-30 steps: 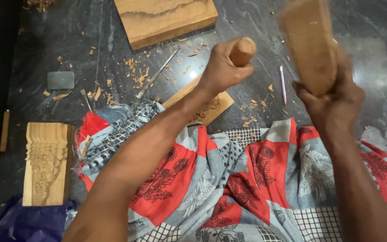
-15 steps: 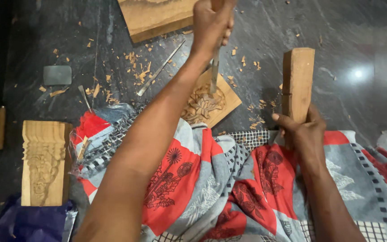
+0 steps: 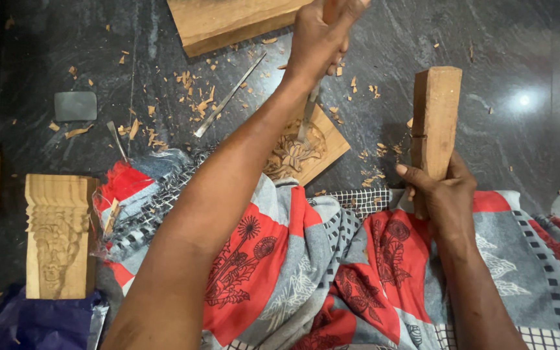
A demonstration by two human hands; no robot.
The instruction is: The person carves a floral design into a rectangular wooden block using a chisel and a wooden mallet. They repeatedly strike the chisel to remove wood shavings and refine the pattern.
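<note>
Wooden mallet block lowered to right of frame, right hand gripping it | left hand clenched on chisel — tip now on carved panel | strike finished, tool re-seated.

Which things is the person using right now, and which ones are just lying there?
In use:
left hand holding chisel
carved panel under the chisel
right hand holding wooden mallet

Lying about:
carved block
big board
loose tool
grey stone
wood chips
</note>
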